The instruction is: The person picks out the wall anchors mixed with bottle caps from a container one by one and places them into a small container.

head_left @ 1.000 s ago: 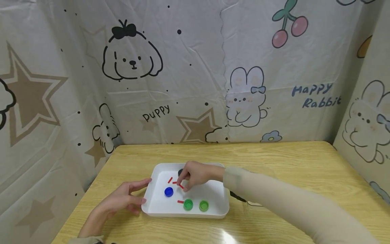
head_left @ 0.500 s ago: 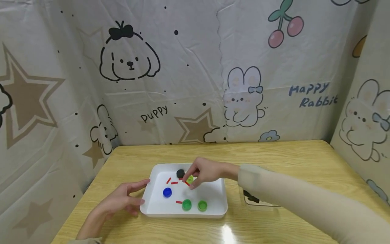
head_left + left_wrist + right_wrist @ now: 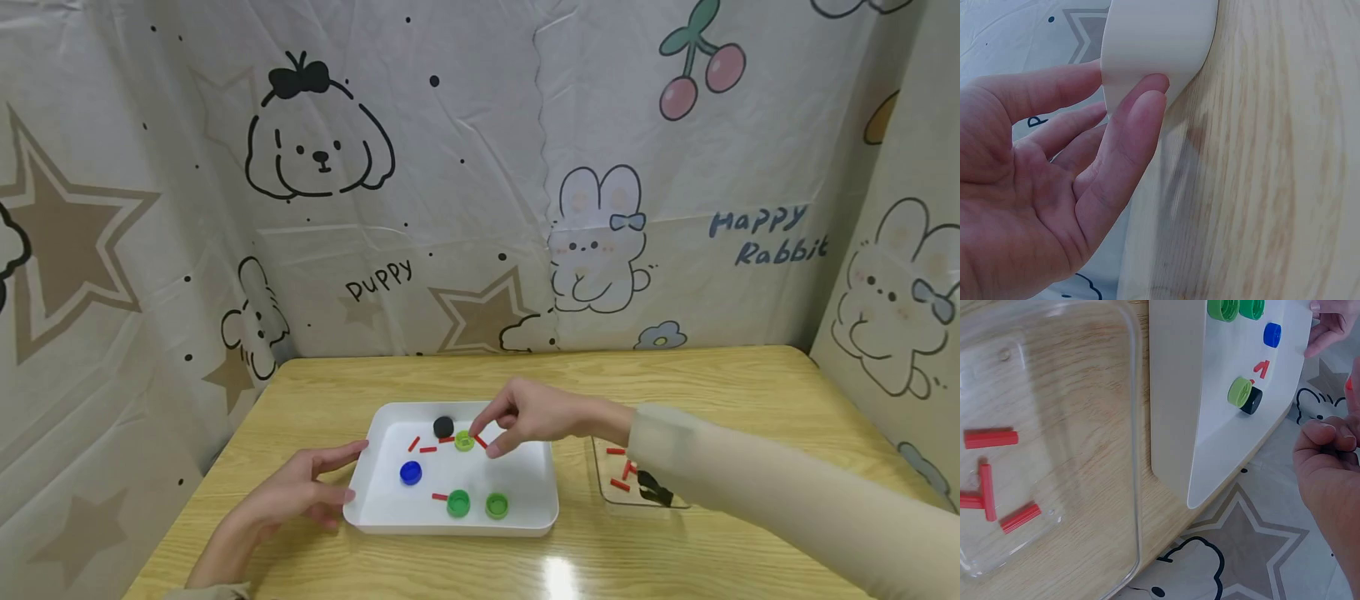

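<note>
Head view: the right hand (image 3: 542, 414) has its grip closed in a pinch, thumb and forefinger holding a red stick (image 3: 481, 442) at a slant, over the far side of the white tray (image 3: 517, 483). Just beside that stick is a yellow-green cap (image 3: 464, 442); whether the two touch, I cannot tell. Left of this cap, a second stick (image 3: 447, 439) lies sideways, with a black cap (image 3: 443, 427) just beyond it. Two loose sticks (image 3: 428, 450) lie farther left, one slanted, and a blue cap (image 3: 410, 473) sits nearer the tray's left end. Along the tray's near side are a green cap (image 3: 458, 503), with a stick (image 3: 440, 497) at its left, and a light green cap (image 3: 497, 505). The left hand (image 3: 296, 487), its fingers extended and not wrapped round anything, touches the tray's left wall. The tray stands left of the middle of the worktop (image 3: 720, 383), well apart from the far edge. Toward the worktop's right edge, partly under the right forearm, a clear box (image 3: 1136, 425) holds several more red sticks (image 3: 991, 438). Patterned cloth (image 3: 480, 208) hangs behind the worktop's far edge.
</note>
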`<move>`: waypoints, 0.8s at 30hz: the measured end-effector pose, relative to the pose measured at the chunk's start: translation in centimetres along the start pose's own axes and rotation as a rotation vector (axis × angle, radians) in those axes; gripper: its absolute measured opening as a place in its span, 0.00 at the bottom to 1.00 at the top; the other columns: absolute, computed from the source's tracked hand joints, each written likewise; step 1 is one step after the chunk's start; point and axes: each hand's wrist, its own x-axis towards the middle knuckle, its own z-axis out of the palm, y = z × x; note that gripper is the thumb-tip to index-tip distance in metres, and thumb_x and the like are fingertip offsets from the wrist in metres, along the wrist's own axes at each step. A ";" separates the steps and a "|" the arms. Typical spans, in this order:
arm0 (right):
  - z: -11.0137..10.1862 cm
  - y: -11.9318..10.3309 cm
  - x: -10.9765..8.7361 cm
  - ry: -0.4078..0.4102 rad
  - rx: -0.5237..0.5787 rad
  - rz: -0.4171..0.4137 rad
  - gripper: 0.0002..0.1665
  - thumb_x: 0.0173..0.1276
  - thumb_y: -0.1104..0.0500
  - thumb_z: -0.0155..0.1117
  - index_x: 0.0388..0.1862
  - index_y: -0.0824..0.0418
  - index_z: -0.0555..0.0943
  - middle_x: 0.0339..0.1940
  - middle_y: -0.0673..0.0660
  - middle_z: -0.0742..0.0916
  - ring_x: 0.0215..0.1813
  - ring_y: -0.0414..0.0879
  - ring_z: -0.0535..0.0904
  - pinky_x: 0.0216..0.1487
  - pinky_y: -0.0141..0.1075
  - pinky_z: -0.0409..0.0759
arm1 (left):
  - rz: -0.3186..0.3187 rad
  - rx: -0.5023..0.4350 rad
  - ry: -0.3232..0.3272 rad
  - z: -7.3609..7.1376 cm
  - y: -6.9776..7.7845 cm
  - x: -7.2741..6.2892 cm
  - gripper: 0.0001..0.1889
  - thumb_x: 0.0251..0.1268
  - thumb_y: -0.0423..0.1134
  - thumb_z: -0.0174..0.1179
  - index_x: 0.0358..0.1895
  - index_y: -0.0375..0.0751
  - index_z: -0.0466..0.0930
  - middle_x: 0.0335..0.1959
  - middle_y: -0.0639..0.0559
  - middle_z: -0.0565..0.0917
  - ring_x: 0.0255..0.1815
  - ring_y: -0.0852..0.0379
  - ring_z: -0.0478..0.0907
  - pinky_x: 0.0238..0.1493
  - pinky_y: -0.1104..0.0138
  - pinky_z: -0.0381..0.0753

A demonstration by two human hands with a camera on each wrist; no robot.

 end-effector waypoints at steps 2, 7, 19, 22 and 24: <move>-0.3 -0.1 -0.5 0.013 0.003 0.004 0.17 0.66 0.64 0.78 0.54 0.60 0.91 0.16 0.46 0.60 0.25 0.41 0.56 0.34 0.30 0.69 | -0.001 -0.001 -0.003 0.0 0.1 0.0 0.43 0.67 0.29 0.69 0.82 0.32 0.58 0.81 0.25 0.53 0.36 0.41 0.86 0.33 0.51 0.91; -0.9 -0.2 -1.8 0.049 0.014 0.031 0.16 0.65 0.63 0.79 0.53 0.58 0.92 0.17 0.46 0.60 0.24 0.42 0.56 0.31 0.31 0.66 | -0.003 0.007 -0.005 0.0 0.1 0.1 0.43 0.67 0.29 0.69 0.82 0.31 0.57 0.81 0.25 0.53 0.38 0.41 0.86 0.33 0.51 0.91; -2.2 -0.1 -5.0 0.118 0.059 0.076 0.18 0.66 0.63 0.78 0.54 0.58 0.91 0.20 0.46 0.60 0.27 0.44 0.57 0.31 0.32 0.62 | -0.004 0.005 0.001 -0.1 -0.1 0.1 0.42 0.66 0.30 0.69 0.82 0.33 0.60 0.81 0.25 0.53 0.33 0.41 0.85 0.33 0.52 0.91; -2.4 0.0 -5.9 0.138 0.073 0.093 0.18 0.65 0.61 0.79 0.55 0.59 0.91 0.20 0.46 0.60 0.27 0.43 0.58 0.32 0.32 0.65 | -0.001 0.005 -0.001 -0.1 -0.1 0.1 0.43 0.66 0.30 0.69 0.82 0.33 0.59 0.81 0.25 0.53 0.34 0.41 0.86 0.33 0.52 0.91; -2.6 0.1 -6.4 0.147 0.082 0.094 0.19 0.66 0.61 0.79 0.55 0.59 0.91 0.19 0.47 0.60 0.26 0.43 0.57 0.35 0.33 0.69 | 0.002 0.004 -0.004 -0.1 -0.2 0.1 0.43 0.67 0.29 0.69 0.82 0.32 0.59 0.81 0.25 0.53 0.34 0.41 0.86 0.33 0.52 0.91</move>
